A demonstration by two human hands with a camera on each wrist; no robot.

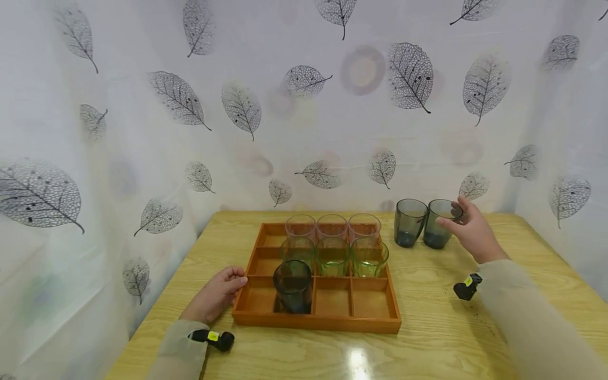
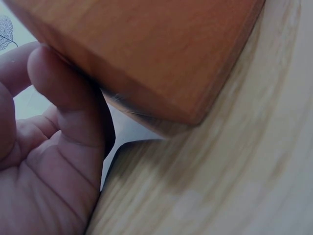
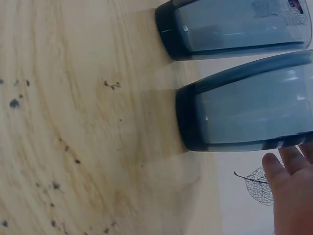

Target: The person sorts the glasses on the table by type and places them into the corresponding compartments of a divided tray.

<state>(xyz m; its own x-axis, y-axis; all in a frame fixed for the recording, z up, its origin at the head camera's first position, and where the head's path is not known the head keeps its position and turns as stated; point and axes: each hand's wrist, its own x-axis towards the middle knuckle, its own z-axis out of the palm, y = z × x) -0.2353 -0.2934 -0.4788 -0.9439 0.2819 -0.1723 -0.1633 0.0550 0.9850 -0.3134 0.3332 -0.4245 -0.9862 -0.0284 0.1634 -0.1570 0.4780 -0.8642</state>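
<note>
On the table lies a wooden tray point(image 1: 317, 323) divided into compartments. My left hand point(image 1: 216, 293) holds its left edge, and the left wrist view shows fingers point(image 2: 63, 93) bent against the tray's side point(image 2: 146, 63). Far right, my right hand point(image 1: 475, 232) grips a dark grey glass point(image 1: 436, 232) near the rim, thumb in front and fingers behind. This glass point(image 3: 254, 107) stands upright beside a second dark glass point(image 1: 408, 227). Another dark glass point(image 1: 293, 287) occupies the tray's front row, second compartment from the left.
Three pale pinkish glasses point(image 1: 331, 226) stand in the tray's back row. Three green glasses point(image 1: 333, 258) fill the middle row's right compartments. Behind the table point(image 1: 427, 327) hangs a white curtain point(image 1: 304, 137) with leaf prints.
</note>
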